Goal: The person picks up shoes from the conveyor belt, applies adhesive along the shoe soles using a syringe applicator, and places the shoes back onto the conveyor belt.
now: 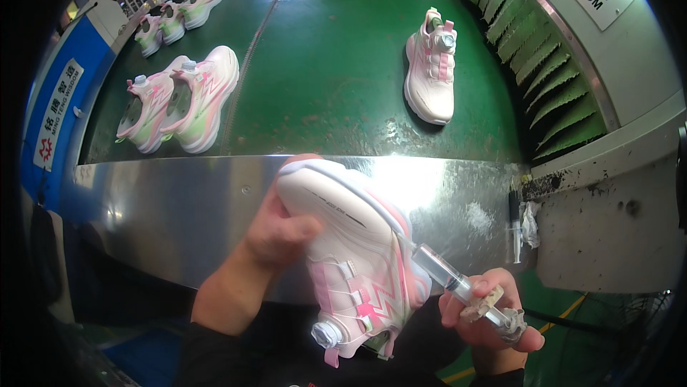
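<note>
right of the shoe (351, 229), your right hand (478, 326) clasps the syringe (441, 268), tip (408, 243) at the sole's edge (387, 209); pressing too hard might smear the upper (330, 251). at the shoe's forefoot (304, 194), your left hand (283, 235) holds it up; a slack grip might let the tip skid.

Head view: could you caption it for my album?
Left hand holds a tilted pink-and-white shoe; right hand points a syringe toward it.

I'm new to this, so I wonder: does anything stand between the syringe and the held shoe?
Nothing visible does: the right hand aims the syringe at the side of the shoe, and the left hand grips away from the tip.
</note>
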A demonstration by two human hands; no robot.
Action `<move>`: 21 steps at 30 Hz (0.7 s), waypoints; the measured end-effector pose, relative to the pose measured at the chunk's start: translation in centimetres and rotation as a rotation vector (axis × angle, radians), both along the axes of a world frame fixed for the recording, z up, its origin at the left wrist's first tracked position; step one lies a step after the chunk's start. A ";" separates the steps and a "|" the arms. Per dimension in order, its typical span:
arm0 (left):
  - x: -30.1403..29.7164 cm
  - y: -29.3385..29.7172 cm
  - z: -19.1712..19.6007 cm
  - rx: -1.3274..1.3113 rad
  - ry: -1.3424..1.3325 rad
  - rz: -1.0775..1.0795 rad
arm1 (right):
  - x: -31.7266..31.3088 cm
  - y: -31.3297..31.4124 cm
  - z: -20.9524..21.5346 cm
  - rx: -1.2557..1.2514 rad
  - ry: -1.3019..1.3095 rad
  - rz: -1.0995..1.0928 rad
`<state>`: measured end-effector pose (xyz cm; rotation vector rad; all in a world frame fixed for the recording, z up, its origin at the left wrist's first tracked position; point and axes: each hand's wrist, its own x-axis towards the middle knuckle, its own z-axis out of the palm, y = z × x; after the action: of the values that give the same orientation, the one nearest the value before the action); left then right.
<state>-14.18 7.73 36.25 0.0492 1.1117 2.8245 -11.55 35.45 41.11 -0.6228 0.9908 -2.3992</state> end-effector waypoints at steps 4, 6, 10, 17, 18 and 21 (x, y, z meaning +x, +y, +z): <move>-0.6 -0.1 -0.7 0.002 0.028 -0.045 | 0.2 0.5 -0.7 0.002 -0.022 0.012; -0.6 -0.2 -0.7 -0.013 0.031 -0.041 | 0.1 0.4 -0.9 -0.016 -0.024 0.016; -0.8 -0.5 -1.1 -0.023 0.019 -0.094 | 0.2 0.8 -1.7 0.003 -0.024 0.019; -0.8 -0.6 -1.3 -0.014 -0.027 -0.074 | 0.5 1.3 -2.1 0.038 -0.043 0.024; -0.8 -0.5 -1.1 -0.011 -0.036 -0.061 | 0.6 1.3 -2.2 0.035 -0.047 0.027; -1.1 -0.4 -0.9 0.041 -0.029 -0.103 | 0.8 1.3 -2.3 0.022 -0.058 0.028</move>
<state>-15.26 7.35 35.37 0.0670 1.0155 2.7478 -10.74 36.76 38.77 -0.5521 0.9766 -2.3649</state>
